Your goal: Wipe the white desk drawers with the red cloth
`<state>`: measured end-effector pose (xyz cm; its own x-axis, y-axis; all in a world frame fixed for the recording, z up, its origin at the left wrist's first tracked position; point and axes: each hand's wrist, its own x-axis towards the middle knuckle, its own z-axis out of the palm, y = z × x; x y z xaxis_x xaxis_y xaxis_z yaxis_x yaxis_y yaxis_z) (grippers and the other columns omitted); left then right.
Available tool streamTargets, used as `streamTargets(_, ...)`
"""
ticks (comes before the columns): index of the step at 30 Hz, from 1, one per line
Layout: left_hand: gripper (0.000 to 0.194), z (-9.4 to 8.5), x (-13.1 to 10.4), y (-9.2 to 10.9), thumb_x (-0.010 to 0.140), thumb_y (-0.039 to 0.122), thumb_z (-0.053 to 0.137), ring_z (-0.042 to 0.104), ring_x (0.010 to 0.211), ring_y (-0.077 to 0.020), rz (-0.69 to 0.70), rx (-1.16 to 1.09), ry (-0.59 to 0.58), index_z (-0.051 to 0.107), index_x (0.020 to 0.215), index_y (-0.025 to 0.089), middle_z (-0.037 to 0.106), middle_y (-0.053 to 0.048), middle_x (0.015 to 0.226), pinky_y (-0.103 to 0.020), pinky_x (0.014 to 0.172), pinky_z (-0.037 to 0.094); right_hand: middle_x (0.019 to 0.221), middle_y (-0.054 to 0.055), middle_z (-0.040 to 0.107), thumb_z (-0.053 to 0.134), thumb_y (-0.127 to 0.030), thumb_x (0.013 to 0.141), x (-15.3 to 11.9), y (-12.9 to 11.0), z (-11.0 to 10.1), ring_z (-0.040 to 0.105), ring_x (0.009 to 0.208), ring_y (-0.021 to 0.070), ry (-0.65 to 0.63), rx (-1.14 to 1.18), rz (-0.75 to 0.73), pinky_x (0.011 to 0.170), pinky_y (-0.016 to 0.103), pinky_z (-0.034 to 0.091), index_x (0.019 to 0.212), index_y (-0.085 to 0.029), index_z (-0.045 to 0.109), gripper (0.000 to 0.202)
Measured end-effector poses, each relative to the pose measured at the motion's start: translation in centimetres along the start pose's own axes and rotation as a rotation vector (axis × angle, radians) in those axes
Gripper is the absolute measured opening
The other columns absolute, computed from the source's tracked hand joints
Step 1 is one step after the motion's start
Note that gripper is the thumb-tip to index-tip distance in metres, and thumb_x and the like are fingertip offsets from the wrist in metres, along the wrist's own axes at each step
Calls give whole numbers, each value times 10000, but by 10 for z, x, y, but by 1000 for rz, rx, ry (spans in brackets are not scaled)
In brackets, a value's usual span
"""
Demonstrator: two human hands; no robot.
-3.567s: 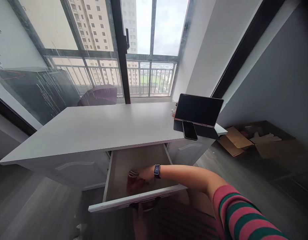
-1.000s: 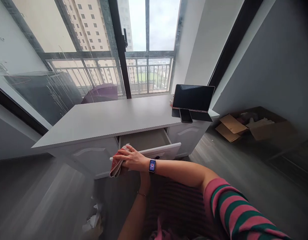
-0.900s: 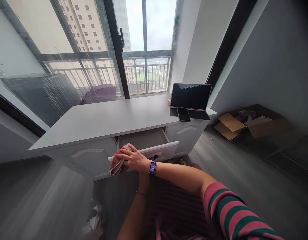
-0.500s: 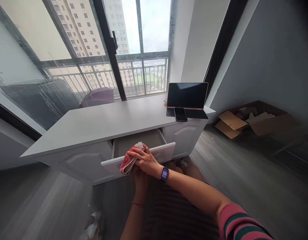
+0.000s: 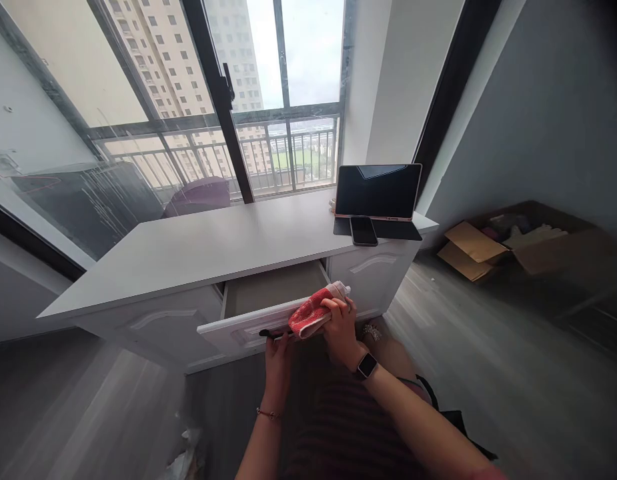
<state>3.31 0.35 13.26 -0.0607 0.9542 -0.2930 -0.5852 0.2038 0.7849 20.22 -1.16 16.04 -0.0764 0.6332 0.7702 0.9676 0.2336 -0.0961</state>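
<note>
The person stands in front of a white desk (image 5: 198, 250) set beneath a large window (image 5: 268, 80). The centre drawer (image 5: 273, 290) is pulled partly out, its front panel tilted toward the person and its pale interior showing bare.

The right hand (image 5: 341, 327) is clenched around a red cloth (image 5: 308, 317), which has a lighter, whitish edge bunched toward the right end. The cloth is pressed against the top edge of the drawer front, at its right-hand part. A smartwatch (image 5: 367, 365) sits on the right wrist.

The left hand (image 5: 277, 347) is raised under the drawer front, fingers curled up at the dark drawer handle (image 5: 271, 333); whether they actually grip the handle cannot be told from this angle. A thin bracelet (image 5: 268, 414) circles the left wrist.

On the far right corner of the desktop a tablet (image 5: 378, 190) stands upright with a dark screen, propped on a dark keyboard cover. A smartphone (image 5: 363, 231) lies flat, screen dark, just in front of the tablet, touching the cover.

On the floor to the right of the desk, against the grey wall, an open cardboard box (image 5: 508, 243) holds loose contents that are too dim to identify. Crumpled white paper (image 5: 185, 457) lies on the wood-look floor near the person's left side. Beyond the glass, a purple rounded object (image 5: 201, 193) sits just outside, with railings and tall apartment blocks behind.
</note>
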Motion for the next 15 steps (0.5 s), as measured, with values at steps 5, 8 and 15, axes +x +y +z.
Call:
streamTargets(5, 444, -3, 5, -1, 600, 320, 917, 669, 830, -115, 9, -44, -8, 668, 951, 210, 691, 42, 784, -270, 941, 517, 1143, 136, 593, 520, -117, 868, -16, -3, 12, 491, 1114, 292, 147, 28, 265, 1082, 522, 339, 969, -192, 675, 200)
streamTargets(8, 448, -5, 6, -3, 599, 338, 921, 675, 888, -121, 13, -44, -15, 668, 950, 221, 705, 38, 843, -306, 994, 504, 1136, 126, 567, 514, -158, 861, -26, -7, 29, 503, 1062, 289, 273, 95, 391, 973, 493, 409, 1085, -190, 601, 242)
streamTargets(15, 427, -4, 5, -6, 654, 325, 898, 687, 989, -144, 13, -65, -42, 664, 1001, 239, 727, 8, 990, -329, 1009, 515, 1165, 115, 494, 506, -154, 753, -53, -20, 67, 490, 1068, 272, 391, 312, 771, 957, 471, 421, 1233, -184, 426, 488)
